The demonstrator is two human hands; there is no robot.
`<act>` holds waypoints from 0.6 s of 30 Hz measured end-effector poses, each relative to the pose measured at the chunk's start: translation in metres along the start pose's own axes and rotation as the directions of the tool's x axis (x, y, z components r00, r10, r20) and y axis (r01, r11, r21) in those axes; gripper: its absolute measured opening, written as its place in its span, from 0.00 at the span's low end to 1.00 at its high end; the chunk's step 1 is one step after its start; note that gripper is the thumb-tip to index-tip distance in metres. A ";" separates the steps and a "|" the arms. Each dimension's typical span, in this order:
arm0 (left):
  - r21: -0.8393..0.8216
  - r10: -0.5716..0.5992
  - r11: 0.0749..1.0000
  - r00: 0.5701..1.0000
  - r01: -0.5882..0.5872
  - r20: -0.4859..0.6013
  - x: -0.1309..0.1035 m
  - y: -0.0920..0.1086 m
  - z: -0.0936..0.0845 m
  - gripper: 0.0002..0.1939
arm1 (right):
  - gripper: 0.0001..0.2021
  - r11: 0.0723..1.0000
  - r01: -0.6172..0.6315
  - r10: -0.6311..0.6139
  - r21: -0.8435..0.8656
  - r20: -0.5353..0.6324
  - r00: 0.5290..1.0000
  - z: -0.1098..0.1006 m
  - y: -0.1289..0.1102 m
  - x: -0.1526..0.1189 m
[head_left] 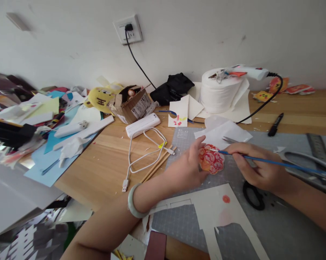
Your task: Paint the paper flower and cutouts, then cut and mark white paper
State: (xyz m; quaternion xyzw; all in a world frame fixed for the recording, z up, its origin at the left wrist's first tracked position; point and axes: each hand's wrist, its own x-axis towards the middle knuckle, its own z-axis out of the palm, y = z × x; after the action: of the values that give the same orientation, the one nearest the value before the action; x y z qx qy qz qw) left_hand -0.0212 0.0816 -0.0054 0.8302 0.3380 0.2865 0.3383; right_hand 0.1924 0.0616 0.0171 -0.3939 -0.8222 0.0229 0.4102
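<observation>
My left hand (190, 168) grips a small rounded paper cutout (212, 159) by its left edge, thumb above and fingers below. Red and orange swirls cover the cutout's face. In my right hand (256, 164) is a thin blue paintbrush (271, 162), pinched near its metal end, its tip at the upper part of the cutout. Below my hands lies a cut white paper sheet (214, 200) with a red-orange spot and a pale pink smear. The black handle of a pair of scissors (253, 195) shows under my right wrist.
A grey cutting mat (183, 142) spreads under the work. Behind it stand a white paper roll (215, 94) with a hot glue gun (249, 71) on top, a cardboard box (134, 104) and a power bank (142, 125) with a white cable. A black marker (276, 124) lies right; paper scraps heap left.
</observation>
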 end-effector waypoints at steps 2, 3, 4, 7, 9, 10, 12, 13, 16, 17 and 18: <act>-0.029 -0.034 0.999 0.999 0.033 -0.014 0.001 0.001 -0.001 0.49 | 0.13 0.993 0.115 -0.115 -0.027 0.011 0.993 -0.001 -0.001 -0.002; -0.044 -0.033 0.999 0.999 0.031 -0.027 0.001 0.002 -0.001 0.50 | 0.14 0.986 0.160 -0.159 -0.040 0.017 0.987 -0.001 -0.002 -0.003; -0.060 -0.023 0.998 0.999 0.021 -0.038 0.001 0.003 -0.002 0.50 | 0.15 0.980 0.193 -0.193 -0.053 0.021 0.981 -0.001 -0.002 -0.004; -0.079 -0.002 0.997 0.998 -0.004 -0.070 0.002 0.005 -0.002 0.50 | 0.17 0.958 0.276 -0.272 -0.081 0.050 0.961 0.001 -0.003 -0.005; -0.062 -0.002 0.998 0.996 -0.003 -0.088 0.002 0.005 -0.002 0.50 | 0.17 0.941 0.330 -0.325 -0.075 0.075 0.943 0.003 -0.003 -0.007; -0.051 -0.002 0.999 0.995 -0.003 -0.095 0.002 0.005 -0.002 0.51 | 0.18 0.932 0.354 -0.348 -0.071 0.090 0.933 0.004 -0.003 -0.008; -0.031 0.002 1.000 0.995 -0.005 -0.103 0.002 0.005 -0.002 0.51 | 0.18 0.916 0.394 -0.385 -0.074 0.108 0.917 0.005 -0.003 -0.010; -0.023 0.005 1.000 0.994 -0.007 -0.106 0.002 0.005 -0.002 0.51 | 0.18 0.909 0.410 -0.400 -0.080 0.111 0.910 0.005 -0.003 -0.011; -0.015 0.006 1.000 0.994 -0.008 -0.109 0.001 0.005 -0.002 0.50 | 0.17 0.886 0.452 -0.437 -0.100 0.145 0.888 0.004 -0.003 -0.012; -0.023 0.005 1.000 0.994 -0.008 -0.107 0.001 0.005 -0.002 0.50 | 0.17 0.881 0.461 -0.443 -0.105 0.155 0.883 0.004 -0.004 -0.012; -0.032 0.002 0.999 0.995 -0.005 -0.103 0.001 0.005 -0.003 0.50 | 0.16 0.877 0.469 -0.449 -0.108 0.164 0.878 0.004 -0.005 -0.011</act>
State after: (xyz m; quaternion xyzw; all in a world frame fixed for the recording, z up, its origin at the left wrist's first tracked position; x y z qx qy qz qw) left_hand -0.0202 0.0805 0.0006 0.8096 0.3487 0.3348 0.3330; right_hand 0.1908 0.0519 0.0091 -0.2136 -0.9173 -0.1084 0.3180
